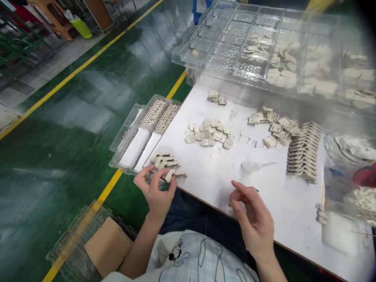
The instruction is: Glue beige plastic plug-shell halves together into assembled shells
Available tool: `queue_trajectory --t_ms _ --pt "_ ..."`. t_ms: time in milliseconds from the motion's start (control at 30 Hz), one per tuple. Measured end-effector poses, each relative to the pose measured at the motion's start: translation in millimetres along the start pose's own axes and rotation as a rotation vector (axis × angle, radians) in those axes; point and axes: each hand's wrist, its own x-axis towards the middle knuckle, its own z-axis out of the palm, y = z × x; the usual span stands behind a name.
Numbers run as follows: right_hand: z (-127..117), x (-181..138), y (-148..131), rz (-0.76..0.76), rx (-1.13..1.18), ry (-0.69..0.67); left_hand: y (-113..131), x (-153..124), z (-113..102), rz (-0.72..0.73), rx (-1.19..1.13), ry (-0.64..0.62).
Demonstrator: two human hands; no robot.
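Observation:
My left hand is at the table's front left edge, thumb and fingers closed around a small beige plastic part. Just beyond it lies a short row of overlapping beige parts. My right hand hovers over the front edge, fingers loosely bent and apart, with nothing visible in them. A small dark tip shows behind it; what it belongs to is hidden. Farther in are a pile of rounded beige pieces, a heap of squarish beige pieces and a long, neatly stacked row of joined parts.
Large clear compartment trays with beige pieces cover the table's back. A clear tray with rows of parts and white sheets sits at the left edge. A whitish translucent tool lies mid-table. Bags are at right; cardboard is below left.

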Motion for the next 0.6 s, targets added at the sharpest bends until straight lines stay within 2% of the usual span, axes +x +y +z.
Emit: queue_trajectory --t_ms 233,367,433,500,567,600 --pt "-1.2 0.8 -3.0 0.048 -0.001 0.059 -9.2 2.2 5.1 -0.029 -0.054 0.019" --pt "-17.3 -2.5 -3.8 0.082 -0.018 0.173 -11.2 1.2 8.0 -0.044 -0.085 0.005" --pt "-33.0 -3.4 -2.3 0.073 -0.053 0.295 -10.7 1.2 6.4 -0.023 -0.114 0.014" --pt "-52.9 -1.5 0.1 0.040 -0.116 0.477 -7.7 1.1 3.9 0.004 -0.153 0.043" --pt "-74.8 4.4 2.4 0.012 -0.238 0.647 -0.9 -0.3 3.0 0.031 -0.217 0.089" --pt "-85.6 9.0 3.6 0.009 -0.333 0.683 4.3 -1.7 3.5 0.052 -0.268 0.103"
